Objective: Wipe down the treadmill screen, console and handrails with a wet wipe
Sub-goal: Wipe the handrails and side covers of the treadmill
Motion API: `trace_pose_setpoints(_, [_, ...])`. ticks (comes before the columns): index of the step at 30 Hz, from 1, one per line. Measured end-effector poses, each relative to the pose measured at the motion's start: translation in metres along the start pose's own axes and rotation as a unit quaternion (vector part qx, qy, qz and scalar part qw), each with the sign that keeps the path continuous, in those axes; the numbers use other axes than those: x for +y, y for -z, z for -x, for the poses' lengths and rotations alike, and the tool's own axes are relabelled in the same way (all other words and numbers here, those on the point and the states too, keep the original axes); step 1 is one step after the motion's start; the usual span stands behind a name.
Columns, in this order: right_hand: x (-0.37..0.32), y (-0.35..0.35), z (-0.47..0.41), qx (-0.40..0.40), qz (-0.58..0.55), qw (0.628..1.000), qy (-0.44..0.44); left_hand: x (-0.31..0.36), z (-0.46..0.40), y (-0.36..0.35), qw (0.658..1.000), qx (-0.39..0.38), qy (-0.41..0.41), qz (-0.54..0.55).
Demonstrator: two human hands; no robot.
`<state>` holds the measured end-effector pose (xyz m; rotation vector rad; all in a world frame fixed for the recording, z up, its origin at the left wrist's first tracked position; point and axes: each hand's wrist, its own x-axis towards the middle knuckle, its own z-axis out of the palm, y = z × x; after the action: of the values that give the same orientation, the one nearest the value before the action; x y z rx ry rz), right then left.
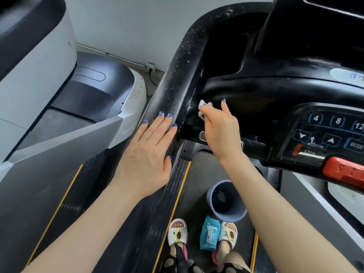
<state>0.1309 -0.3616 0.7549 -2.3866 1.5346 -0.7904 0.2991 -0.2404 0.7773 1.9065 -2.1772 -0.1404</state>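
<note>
Wet wipe [202, 109]: small, white, crumpled into a wad; held against the left end of the console [256, 91], just inside the left handrail [177, 91]. Judged soft, limp and light, damp enough to cling; best taken bunched between fingertips and thumb so a fold faces the surface. Likely to tear or roll up if dragged hard over edges.

Right hand [220, 127]: grip clenched on the wipe, fingers pinching it, index finger raised.

Left hand [151, 148]: grip released, fingers straight, palm down, fingertips resting on the handrail.

Handrail: black, rigid, rounded, heavily speckled with pale dust; judged firm enough to bear pressing strokes.

Console: black, glossy, hard; keypad [334, 131] and red stop tab [344, 170] to the right, well apart from the wipe; light pressure advisable there.

Wipe packet [209, 235]: blue, soft pack, lying on the treadmill belt [197, 174] between the slippered feet.

Bin [226, 201]: grey-blue, open, standing on the belt just beyond the packet.
</note>
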Motion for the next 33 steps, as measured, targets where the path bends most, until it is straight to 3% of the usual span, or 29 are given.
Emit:
trace_pose_setpoints(4, [-0.017, -0.008, -0.042, -0.050, -0.015, 0.997, -0.064, -0.001, 0.000, -0.001, 1.000, 0.000, 0.003, 0.006])
trace_pose_setpoints(7, [-0.029, -0.008, -0.033, -0.125, -0.049, 0.987, -0.085, -0.001, 0.001, -0.001, 1.000, -0.001, 0.005, 0.014])
trace_pose_setpoints(9, [-0.032, -0.006, -0.020, -0.134, -0.070, 0.985, -0.085, -0.002, 0.001, -0.001, 1.000, -0.004, 0.008, 0.024])
trace_pose_setpoints(12, [-0.033, 0.008, -0.008, -0.061, -0.114, 0.981, -0.145, -0.004, 0.002, 0.003, 0.998, -0.003, 0.007, 0.057])
trace_pose_setpoints(15, [-0.050, 0.021, 0.002, 0.028, -0.216, 0.948, -0.233, -0.009, 0.014, 0.008, 0.996, 0.007, 0.031, 0.084])
trace_pose_setpoints(17, [-0.071, 0.015, 0.013, 0.038, -0.252, 0.939, -0.231, -0.015, 0.026, 0.009, 0.996, 0.008, 0.049, 0.075])
trace_pose_setpoints(23, [-0.106, -0.005, 0.034, -0.128, -0.355, 0.896, -0.233, -0.022, 0.030, 0.001, 0.994, 0.017, 0.067, 0.086])
trace_pose_setpoints(28, [-0.079, -0.001, -0.036, -0.166, -0.314, 0.902, -0.246, -0.021, 0.030, -0.001, 0.997, 0.011, 0.057, 0.055])
trace_pose_setpoints(33, [-0.065, 0.007, -0.078, -0.168, -0.376, 0.855, -0.316, -0.021, 0.029, -0.002, 0.997, -0.001, 0.060, 0.046])
